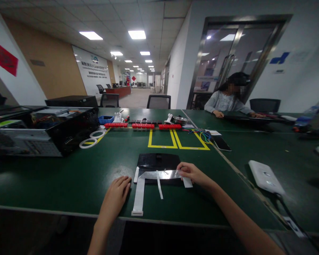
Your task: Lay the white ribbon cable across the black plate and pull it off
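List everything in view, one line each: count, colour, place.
table: one, dark green, under everything.
black panel: one, black, near centre.
silver strip: one, silver, across the panel's near edge.
ribbon cable: one, white, from panel toward table edge.
computer case: one, black, open, far left.
white rings: two, white, beside the case.
red blocks: three, red, back row.
yellow outlines: two, yellow, behind the panel.
phone: one, black, right of the outlines.
socket unit: one, white, right side.
co-worker: one, grey top, seated far right.
left hand: one, flat on table beside ribbon cable.
right hand: one, fingers on silver strip's right end.
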The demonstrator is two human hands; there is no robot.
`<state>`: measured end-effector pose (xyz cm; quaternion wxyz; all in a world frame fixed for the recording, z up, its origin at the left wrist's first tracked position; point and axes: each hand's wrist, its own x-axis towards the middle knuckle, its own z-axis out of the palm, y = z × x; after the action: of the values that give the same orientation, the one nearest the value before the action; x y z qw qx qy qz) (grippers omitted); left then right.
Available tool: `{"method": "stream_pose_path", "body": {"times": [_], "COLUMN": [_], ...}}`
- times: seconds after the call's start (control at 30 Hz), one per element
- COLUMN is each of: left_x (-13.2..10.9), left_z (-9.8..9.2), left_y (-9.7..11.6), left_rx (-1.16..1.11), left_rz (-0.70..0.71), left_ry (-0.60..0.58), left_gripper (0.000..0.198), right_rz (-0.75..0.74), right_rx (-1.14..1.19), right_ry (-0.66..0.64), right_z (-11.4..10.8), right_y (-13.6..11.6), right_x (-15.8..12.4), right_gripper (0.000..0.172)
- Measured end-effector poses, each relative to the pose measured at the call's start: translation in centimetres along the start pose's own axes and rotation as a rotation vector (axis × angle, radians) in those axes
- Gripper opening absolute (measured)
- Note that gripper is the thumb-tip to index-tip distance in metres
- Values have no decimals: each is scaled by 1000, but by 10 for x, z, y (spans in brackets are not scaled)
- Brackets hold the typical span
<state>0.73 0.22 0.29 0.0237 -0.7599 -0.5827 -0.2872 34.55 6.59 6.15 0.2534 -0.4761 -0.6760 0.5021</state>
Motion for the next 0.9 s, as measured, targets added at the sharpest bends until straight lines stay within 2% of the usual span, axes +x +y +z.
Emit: {"method": "stream_pose_path", "body": {"times": [0.43, 0.57, 0.9], "left_x": [-1, 0, -2], "left_z": [1, 2, 4], "left_y": [-1, -1, -3], "left_rx": [18, 5, -32], "left_rz": [-7, -1, 1], "left_ry": [-22, -15, -4], "left_gripper": [33, 33, 34], "right_rz": [-74, -114, -290], "right_rx": [90, 198, 591], "right_ry": [74, 185, 580], "right_z": [-8, -16, -32], "right_y": [6, 1, 2], "right_x": [0, -6, -7], "right_gripper": [26, 26, 37]}}
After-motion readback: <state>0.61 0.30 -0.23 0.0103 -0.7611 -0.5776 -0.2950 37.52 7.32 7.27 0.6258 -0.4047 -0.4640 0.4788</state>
